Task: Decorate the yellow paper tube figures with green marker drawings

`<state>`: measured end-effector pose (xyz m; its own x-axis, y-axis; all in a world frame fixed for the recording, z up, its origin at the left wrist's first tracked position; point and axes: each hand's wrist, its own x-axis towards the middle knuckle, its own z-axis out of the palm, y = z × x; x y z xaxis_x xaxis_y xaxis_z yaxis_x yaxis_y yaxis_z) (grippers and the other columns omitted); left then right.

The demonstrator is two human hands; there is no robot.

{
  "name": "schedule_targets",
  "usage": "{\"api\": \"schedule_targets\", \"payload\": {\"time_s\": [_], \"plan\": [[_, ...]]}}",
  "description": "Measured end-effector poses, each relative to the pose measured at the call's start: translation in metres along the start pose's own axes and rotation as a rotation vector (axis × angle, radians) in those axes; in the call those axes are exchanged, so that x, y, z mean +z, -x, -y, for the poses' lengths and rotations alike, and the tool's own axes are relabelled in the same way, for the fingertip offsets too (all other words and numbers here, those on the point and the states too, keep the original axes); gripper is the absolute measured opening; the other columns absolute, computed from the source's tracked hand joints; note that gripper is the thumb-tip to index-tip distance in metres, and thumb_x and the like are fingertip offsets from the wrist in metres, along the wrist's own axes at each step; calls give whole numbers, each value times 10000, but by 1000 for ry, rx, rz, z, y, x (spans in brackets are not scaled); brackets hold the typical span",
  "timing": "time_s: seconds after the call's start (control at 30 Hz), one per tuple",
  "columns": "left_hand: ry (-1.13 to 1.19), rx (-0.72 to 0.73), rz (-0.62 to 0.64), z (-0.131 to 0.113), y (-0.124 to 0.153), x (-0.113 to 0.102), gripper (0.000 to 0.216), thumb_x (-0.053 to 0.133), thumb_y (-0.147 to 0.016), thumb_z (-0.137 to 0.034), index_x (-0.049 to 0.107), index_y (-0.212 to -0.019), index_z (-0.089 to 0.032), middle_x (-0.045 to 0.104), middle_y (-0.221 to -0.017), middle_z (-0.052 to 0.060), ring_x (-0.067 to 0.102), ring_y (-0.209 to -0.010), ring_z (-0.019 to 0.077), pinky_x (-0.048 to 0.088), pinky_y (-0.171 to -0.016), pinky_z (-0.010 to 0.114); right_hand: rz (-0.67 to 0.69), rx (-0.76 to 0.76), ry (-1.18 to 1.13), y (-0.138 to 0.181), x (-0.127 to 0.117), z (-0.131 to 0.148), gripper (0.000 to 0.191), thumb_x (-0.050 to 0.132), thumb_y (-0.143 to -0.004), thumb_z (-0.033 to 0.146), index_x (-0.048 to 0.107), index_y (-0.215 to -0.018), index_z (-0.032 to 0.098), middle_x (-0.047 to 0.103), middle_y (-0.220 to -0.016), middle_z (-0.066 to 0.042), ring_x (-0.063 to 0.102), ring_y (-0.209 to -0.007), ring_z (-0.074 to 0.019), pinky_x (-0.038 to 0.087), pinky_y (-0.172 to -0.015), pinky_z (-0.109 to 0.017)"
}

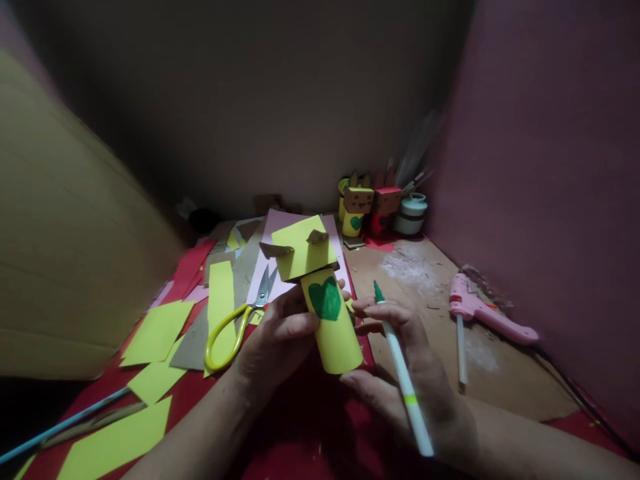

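Observation:
My left hand is closed around a yellow paper-roll figure with a green heart drawn on its body. The figure has a yellow box head with two brown card ears. My right hand holds a white marker with a green tip between its fingers, tip pointing up near the heart. The right thumb touches the bottom edge of the roll. The figure is held tilted, above the red work surface.
Yellow-handled scissors lie left of the hands among yellow, red and brown paper pieces. A pink glue gun rests on brown card at right. Two finished figures and a small jar stand at the back. Cardboard wall at left.

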<state>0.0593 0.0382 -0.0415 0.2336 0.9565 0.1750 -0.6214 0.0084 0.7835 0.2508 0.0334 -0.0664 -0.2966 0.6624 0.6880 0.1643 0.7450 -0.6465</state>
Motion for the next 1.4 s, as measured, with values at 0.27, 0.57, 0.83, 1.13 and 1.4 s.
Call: {"api": "schedule_targets", "payload": {"time_s": [0.27,0.57,0.83,1.13,1.4], "plan": [[-61,-45,-57,0,1,5,354,716,-817,-56,791,-1128,-209,824,-1143,75,767,-1055,255,610,-956,335,-9,-2,47,2,1,-2,523,701,-903,197,454,-1354,291,619,-1284,-69,681,-1068,-212,602,-1029,-378],[-109,-43,-90,5,0,6,479,843,-677,-88,791,-1141,-195,799,-1142,97,739,-1050,281,618,-887,341,-32,-14,77,1,1,-3,445,671,-909,176,492,-1304,281,650,-1192,-58,681,-1058,-206,617,-958,-339],[-241,-6,-99,3,0,8,487,901,-687,-197,753,-1151,-204,784,-1134,93,725,-1031,271,599,-857,340,-29,-14,103,1,-1,-4,411,645,-911,171,492,-1273,290,663,-1165,-47,700,-1055,-205,631,-922,-325],[-495,49,-150,-2,-1,10,476,868,-730,-195,692,-1173,-198,761,-1097,80,683,-1022,270,575,-833,344,-56,-24,152,3,0,-11,396,624,-921,189,490,-1263,338,678,-1106,-57,746,-1005,-271,679,-842,-404],[-600,111,-159,-1,0,8,466,867,-731,-218,682,-1158,-194,738,-1094,99,660,-1028,315,552,-839,399,-95,-35,128,2,3,-16,406,617,-911,164,495,-1250,351,691,-1090,-71,750,-961,-292,688,-807,-449]]}}
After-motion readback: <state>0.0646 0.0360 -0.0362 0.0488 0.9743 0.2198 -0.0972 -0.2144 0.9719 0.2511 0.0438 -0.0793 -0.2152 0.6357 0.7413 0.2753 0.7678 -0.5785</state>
